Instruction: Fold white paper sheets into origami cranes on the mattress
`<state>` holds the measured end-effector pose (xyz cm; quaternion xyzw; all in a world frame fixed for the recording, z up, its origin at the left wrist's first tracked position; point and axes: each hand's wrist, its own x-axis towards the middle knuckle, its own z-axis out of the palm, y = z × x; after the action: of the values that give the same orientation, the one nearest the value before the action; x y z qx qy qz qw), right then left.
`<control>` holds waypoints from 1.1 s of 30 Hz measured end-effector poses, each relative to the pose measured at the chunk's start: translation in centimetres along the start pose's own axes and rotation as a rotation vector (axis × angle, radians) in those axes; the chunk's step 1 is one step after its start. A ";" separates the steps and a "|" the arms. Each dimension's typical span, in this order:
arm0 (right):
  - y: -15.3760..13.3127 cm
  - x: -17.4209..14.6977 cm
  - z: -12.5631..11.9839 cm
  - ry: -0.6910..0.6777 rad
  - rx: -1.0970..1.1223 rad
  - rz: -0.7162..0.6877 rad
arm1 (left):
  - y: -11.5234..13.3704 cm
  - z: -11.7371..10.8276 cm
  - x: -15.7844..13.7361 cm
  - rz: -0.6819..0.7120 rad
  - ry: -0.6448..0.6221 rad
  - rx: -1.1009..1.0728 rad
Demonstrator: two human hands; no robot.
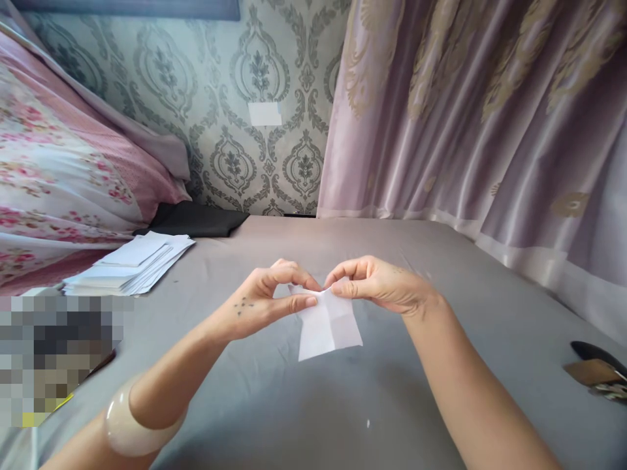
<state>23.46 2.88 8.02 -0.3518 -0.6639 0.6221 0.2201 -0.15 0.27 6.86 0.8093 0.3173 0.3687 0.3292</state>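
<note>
A small white sheet of paper (323, 329) with crease lines hangs between my hands above the grey surface. My left hand (274, 297) pinches its upper edge between thumb and fingers, near the middle. Close beside it, my right hand (377, 284) pinches the same edge, with the thumb in front and the index finger curled behind. The fingertips of both hands nearly meet at the paper's top. A pale bangle (142, 424) circles my left forearm.
A stack of white paper (132, 267) lies at the left, before a folded black cloth (196, 219). A pixelated patch covers things at lower left. Dark and brown objects (595, 372) sit at the right edge. Curtains (416, 117) hang behind at right.
</note>
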 end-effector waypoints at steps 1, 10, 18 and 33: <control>-0.2 -0.2 0.0 0.006 0.016 0.003 | 0.3 0.0 0.2 -0.008 -0.001 -0.024; -1.6 -1.7 0.1 0.154 -0.067 -0.028 | 0.9 0.6 1.9 -0.049 0.004 -0.139; -2.1 -2.3 0.2 0.261 -0.274 -0.063 | 0.7 0.8 2.6 -0.076 -0.003 -0.251; -1.5 -2.0 0.0 0.048 0.218 -0.146 | 0.9 2.9 3.9 0.032 -0.026 -0.654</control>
<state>24.45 1.43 9.74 -0.2912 -0.6109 0.6642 0.3175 4.54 1.88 7.54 0.6703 0.1650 0.4459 0.5697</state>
